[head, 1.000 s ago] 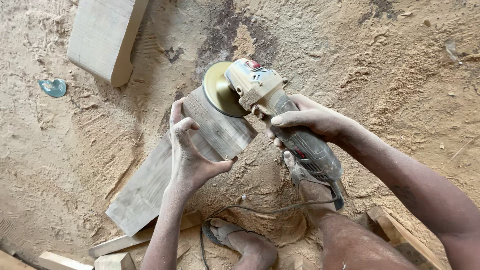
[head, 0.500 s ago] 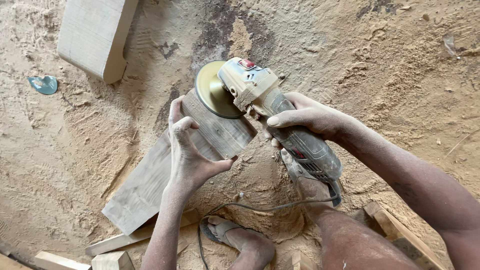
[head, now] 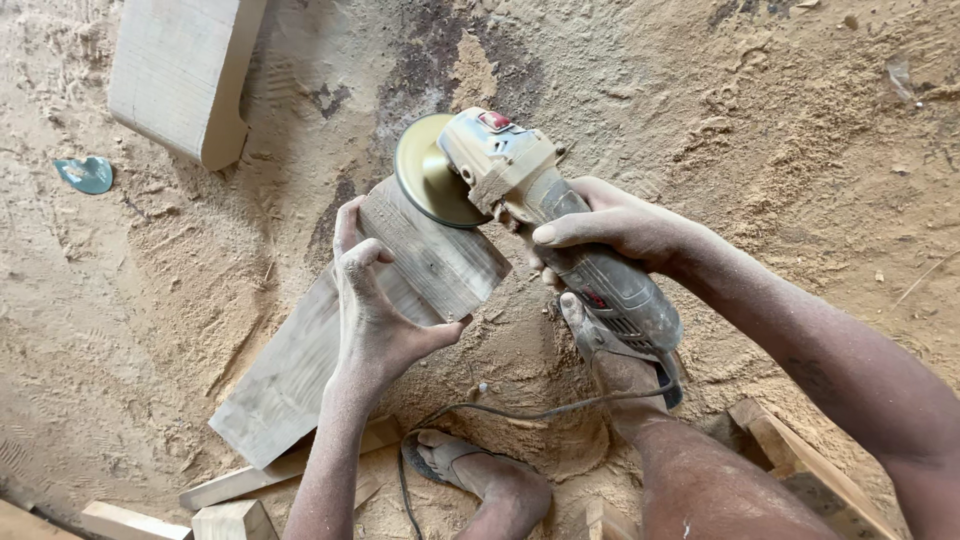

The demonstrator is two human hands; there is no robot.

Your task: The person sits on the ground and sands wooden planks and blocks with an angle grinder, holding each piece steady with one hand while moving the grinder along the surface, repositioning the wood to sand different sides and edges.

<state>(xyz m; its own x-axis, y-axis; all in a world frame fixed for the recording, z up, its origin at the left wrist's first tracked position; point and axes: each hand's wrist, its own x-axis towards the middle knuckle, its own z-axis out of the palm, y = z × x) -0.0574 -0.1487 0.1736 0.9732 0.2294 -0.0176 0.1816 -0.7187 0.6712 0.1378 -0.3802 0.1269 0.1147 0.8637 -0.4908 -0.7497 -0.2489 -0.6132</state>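
My left hand (head: 375,315) grips a thick wooden block (head: 440,262), fingers over its left side and thumb under its near edge. The block rests tilted on a longer plank (head: 285,375) that lies on the sawdust. My right hand (head: 610,228) is wrapped round the body of a dusty grey angle grinder (head: 555,215). Its round yellowish sanding disc (head: 428,172) touches the far end of the block. The grinder's black cord (head: 500,410) runs down toward my foot.
Sawdust covers the ground all around. A large pale wooden block (head: 180,75) lies at the top left, with a small teal scrap (head: 85,173) beside it. Short wood offcuts (head: 230,505) lie at the bottom left. My sandalled foot (head: 470,470) and knee are at the bottom.
The view has shifted slightly. The grinder and both hands keep the same hold, with the disc still at the block's far end.
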